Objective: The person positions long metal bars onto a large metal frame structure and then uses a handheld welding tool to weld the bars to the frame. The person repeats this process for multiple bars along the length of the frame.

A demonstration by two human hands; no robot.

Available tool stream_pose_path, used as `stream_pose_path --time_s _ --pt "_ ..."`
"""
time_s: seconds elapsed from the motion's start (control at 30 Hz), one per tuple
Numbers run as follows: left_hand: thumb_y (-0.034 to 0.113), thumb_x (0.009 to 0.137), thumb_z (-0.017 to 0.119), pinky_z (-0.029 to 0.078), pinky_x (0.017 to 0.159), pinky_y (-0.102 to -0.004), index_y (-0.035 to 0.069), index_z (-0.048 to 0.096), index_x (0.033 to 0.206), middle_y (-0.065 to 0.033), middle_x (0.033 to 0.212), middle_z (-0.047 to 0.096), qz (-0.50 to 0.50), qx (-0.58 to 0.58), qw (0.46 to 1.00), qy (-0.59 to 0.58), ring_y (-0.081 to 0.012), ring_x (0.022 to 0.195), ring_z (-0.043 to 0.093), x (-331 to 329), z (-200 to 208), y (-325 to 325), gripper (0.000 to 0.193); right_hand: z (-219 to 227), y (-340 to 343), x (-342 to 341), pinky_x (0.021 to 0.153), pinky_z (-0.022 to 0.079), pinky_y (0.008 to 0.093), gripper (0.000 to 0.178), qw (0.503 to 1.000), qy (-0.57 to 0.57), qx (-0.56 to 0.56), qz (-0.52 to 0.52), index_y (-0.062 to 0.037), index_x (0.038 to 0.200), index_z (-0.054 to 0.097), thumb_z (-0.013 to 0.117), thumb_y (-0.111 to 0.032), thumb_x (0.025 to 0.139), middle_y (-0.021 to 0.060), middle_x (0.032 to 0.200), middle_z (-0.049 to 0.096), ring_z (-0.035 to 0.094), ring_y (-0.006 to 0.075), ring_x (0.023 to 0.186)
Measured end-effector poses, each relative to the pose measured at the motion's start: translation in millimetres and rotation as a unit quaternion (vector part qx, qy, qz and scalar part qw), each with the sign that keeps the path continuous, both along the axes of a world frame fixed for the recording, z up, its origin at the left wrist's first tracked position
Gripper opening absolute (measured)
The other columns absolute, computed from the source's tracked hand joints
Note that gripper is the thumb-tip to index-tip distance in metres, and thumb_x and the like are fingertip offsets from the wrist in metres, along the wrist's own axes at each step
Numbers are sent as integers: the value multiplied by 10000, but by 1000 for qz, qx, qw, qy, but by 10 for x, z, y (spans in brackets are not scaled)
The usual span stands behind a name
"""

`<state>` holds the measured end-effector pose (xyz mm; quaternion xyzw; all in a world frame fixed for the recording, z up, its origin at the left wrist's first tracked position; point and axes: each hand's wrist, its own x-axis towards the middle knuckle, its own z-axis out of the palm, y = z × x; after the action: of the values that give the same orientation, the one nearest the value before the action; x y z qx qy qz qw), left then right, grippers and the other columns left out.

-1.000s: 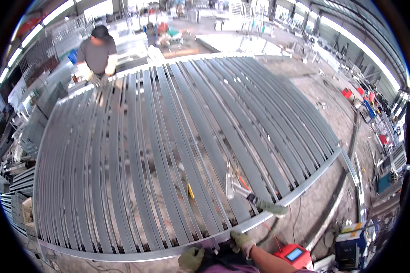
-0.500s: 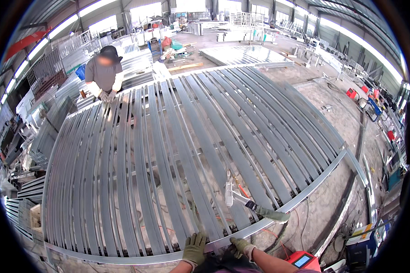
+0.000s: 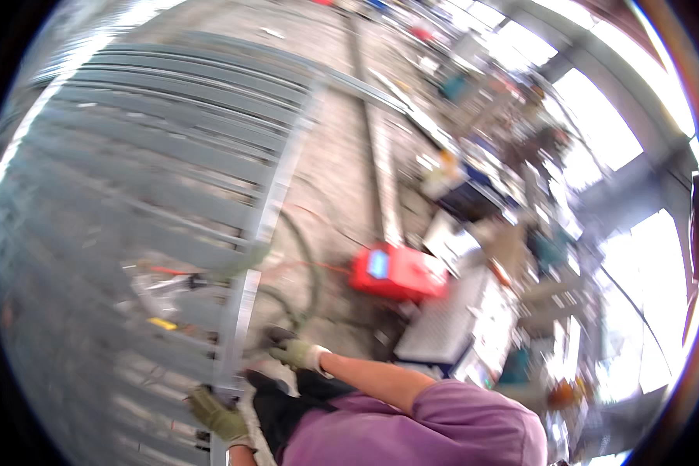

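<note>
A large grid of parallel grey metal bars [image 3: 202,159] lies at my left, closed off by a long edge rail [image 3: 276,190]. My left hand [image 3: 219,415], in an olive-green glove, rests at this rail near the bottom with its fingers stretched out, holding nothing I can see. My right hand [image 3: 293,351], gloved alike, hangs just right of the rail in front of my dark trousers; motion smears its fingers. On the bars lies a blurred silver tool with a dark handle [image 3: 196,281], and a green-wrapped hose [image 3: 245,262] runs from it over the rail.
A red box with a small screen [image 3: 400,273] stands on the floor to the right. Beside it is a pale flat-topped surface [image 3: 446,314]. A hose [image 3: 312,268] curls over the floor, and a long metal strip [image 3: 382,171] lies beyond. Blurred clutter fills the far right.
My view has swung to the right, bringing the red box and right-hand clutter inward. My right hand has come off the rail; my left stays at it. The other person is out of view.
</note>
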<state>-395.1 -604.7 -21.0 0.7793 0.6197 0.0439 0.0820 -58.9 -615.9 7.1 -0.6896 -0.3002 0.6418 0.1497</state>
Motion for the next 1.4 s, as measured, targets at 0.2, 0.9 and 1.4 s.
stream_pose_path --time_s 0.2,0.9,1.4 --pt "360 868 800 364 1210 -571 21 431 1588 -235 1619 437 -64 -15 997 31 -457 1473 433 248 653 -9 877 -397 -2801 351 1016 520 501 496 925 -225 -209 -224 -50 1230 779 615 -423 948 226 1228 768 705 431 1184" --pt "494 910 820 396 1183 -559 -17 413 1544 -255 1548 482 -97 -226 967 66 -474 1422 466 1130 897 -691 910 -267 -5952 2278 1057 542 502 636 652 -392 -342 -551 42 1285 708 669 -480 924 315 1279 716 693 446 1222" --pt "406 963 749 501 1088 -495 -1 572 1434 -251 1396 629 115 -279 951 62 -429 1260 631 1053 1237 -1878 647 -1258 -8849 4779 1059 543 485 743 619 -552 -310 -465 -18 1481 548 710 -459 904 267 1385 650 650 408 1257"
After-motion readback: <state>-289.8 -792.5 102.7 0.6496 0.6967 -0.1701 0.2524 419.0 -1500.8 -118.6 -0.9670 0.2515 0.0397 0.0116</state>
